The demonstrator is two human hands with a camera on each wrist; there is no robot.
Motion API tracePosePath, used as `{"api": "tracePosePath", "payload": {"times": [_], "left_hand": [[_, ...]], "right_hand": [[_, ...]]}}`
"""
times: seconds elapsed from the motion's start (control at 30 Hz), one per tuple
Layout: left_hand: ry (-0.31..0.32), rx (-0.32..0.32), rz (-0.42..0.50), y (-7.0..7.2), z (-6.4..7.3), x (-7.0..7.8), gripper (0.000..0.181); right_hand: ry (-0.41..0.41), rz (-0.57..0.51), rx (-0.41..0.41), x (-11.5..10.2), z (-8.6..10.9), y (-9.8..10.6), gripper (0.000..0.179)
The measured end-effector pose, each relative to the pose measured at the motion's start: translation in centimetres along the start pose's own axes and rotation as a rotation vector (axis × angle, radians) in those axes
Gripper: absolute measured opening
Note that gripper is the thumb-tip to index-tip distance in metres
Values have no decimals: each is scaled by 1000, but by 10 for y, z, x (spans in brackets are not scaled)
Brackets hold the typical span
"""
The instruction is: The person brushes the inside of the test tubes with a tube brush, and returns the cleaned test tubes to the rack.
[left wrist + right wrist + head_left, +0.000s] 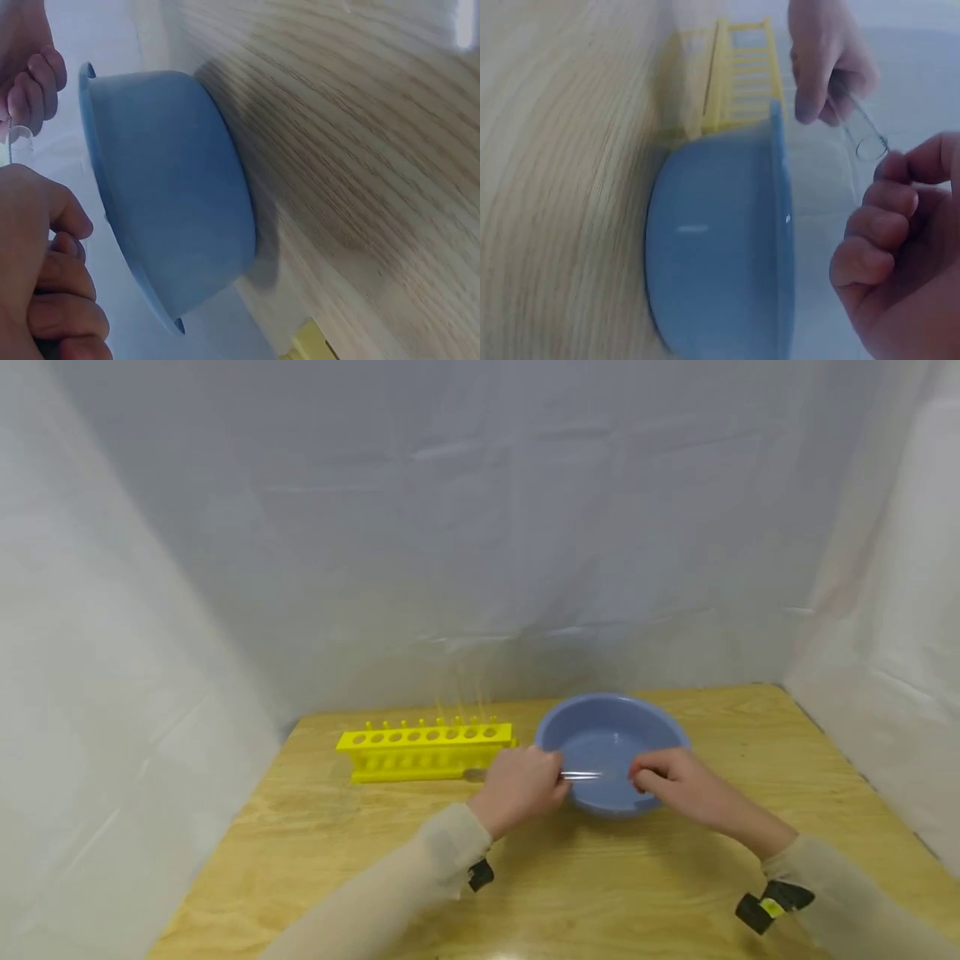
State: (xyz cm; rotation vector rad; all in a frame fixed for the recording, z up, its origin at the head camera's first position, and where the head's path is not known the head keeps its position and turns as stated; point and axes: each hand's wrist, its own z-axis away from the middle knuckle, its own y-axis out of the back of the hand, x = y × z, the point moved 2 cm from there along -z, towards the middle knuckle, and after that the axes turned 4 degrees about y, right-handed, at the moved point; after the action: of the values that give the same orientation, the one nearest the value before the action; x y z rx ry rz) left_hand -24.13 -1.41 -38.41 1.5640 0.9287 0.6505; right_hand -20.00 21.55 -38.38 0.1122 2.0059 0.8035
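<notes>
My left hand (522,785) grips a clear glass test tube (583,776), whose open mouth points toward my right hand (686,785). Curled fingers of the right hand pinch a thin twisted wire (9,121) that enters the tube's mouth; it looks like the handle of a test tube brush. A grey-brown, blurred end (474,774), seemingly bristles inside the tube, shows left of the left hand. Both hands are above the near part of a blue plastic basin (611,802). Most of the brush is hidden by the left hand.
A yellow test tube rack (427,737) with a row of holes and pegs stands left of the basin. Faint clear tubes (480,703) rise upright at its right half. The wooden table (637,885) is bordered by pale sheeting (465,527) behind and on both sides.
</notes>
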Motion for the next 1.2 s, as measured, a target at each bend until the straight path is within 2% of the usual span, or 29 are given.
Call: {"api": "tracePosePath", "payload": {"times": [0.17, 0.33, 0.47, 0.6, 0.8, 0.97, 1.2], "left_hand": [[-26, 15, -16, -2, -2, -3, 34], [-45, -12, 5, -3, -4, -1, 34], [-71, 21, 31, -5, -4, 1, 34], [-96, 64, 16, -5, -4, 2, 33], [-124, 40, 20, -7, -1, 4, 34], [-125, 40, 41, -6, -3, 7, 35], [-128, -27, 66, -4, -9, 7, 31]], "right_hand": [[50, 36, -16, 5, -4, 2, 35], [66, 62, -21, 11, -3, 9, 35], [78, 90, -24, 10, -1, 13, 34], [73, 103, -22, 6, 0, 15, 35], [80, 93, -56, 5, 4, 16, 39], [103, 121, -52, 4, 9, 21, 37], [131, 174, -43, 8, 10, 32, 39]]}}
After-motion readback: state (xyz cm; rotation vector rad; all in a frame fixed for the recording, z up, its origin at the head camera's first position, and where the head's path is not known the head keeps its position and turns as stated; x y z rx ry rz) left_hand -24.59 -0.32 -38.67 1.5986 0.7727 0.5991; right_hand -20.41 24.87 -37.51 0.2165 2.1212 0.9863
